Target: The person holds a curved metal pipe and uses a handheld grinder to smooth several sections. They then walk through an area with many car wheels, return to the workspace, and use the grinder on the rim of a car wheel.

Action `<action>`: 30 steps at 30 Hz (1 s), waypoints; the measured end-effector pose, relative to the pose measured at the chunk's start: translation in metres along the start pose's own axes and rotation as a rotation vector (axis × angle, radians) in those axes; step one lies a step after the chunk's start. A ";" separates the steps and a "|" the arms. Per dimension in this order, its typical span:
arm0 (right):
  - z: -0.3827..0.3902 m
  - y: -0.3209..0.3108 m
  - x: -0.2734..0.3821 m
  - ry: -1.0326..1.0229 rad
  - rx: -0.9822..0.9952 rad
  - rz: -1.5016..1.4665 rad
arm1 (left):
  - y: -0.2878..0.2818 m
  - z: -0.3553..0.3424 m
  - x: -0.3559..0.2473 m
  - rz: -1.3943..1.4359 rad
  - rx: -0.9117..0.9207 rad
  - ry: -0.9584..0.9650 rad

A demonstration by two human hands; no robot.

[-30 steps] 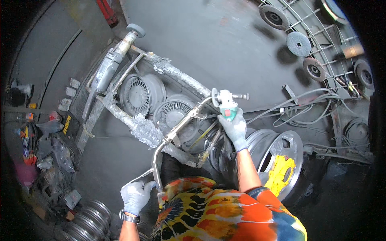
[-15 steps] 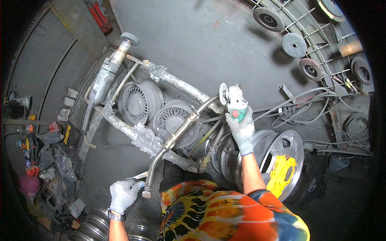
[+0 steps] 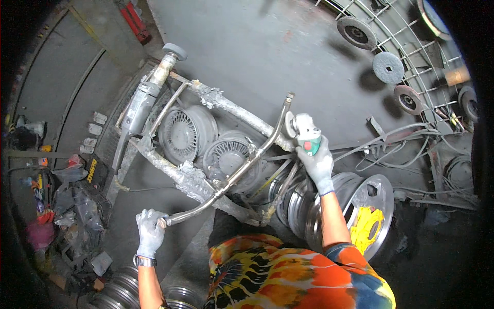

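Gripping bent metal pipe [image 3: 242,171] at its near end with left hand [image 3: 150,226], fingers curled around it. Holding grinder [image 3: 307,138] in right hand [image 3: 319,167], wrapped round the green body, with disc [image 3: 290,125] just beside the pipe's far part; cannot tell if touching. Running pipe diagonally over crusted metal frame [image 3: 185,177], with spoked wheels [image 3: 181,135] between its bars. Also seeing large wheel [image 3: 387,206] right of right forearm, with yellow glove [image 3: 366,229] on it.

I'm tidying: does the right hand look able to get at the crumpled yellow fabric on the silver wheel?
Probably not freely: the gloved right hand grips a green-and-white grinder, though the yellow fabric lies near that forearm.
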State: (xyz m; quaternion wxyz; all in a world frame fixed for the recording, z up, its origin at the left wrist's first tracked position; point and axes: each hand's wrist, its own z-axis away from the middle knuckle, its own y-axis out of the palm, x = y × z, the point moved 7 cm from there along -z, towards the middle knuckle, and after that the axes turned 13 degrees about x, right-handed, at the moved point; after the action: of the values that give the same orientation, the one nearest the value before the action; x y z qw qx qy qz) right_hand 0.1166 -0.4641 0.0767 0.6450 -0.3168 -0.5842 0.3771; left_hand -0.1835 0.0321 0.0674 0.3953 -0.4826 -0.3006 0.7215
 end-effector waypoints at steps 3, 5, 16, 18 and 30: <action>-0.028 -0.003 0.004 -0.037 -0.005 -0.046 | 0.006 -0.005 0.018 0.017 -0.038 -0.010; -0.039 -0.001 0.009 -0.072 0.012 -0.010 | 0.014 -0.007 0.031 -0.013 -0.016 -0.022; -0.021 0.025 0.008 -0.105 0.319 0.201 | 0.076 -0.016 0.114 0.154 -0.207 -0.104; -0.031 0.025 0.014 -0.105 0.334 0.214 | 0.093 -0.016 0.133 0.189 -0.149 -0.148; -0.113 0.033 0.022 -0.042 0.505 0.198 | 0.128 -0.075 0.134 0.490 -0.181 -0.249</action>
State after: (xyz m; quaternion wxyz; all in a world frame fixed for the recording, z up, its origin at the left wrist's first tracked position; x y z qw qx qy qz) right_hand 0.2258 -0.4246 0.0474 0.6513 -0.1936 -0.4511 0.5787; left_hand -0.1794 0.0870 -0.1246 0.1245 -0.4821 -0.2844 0.8193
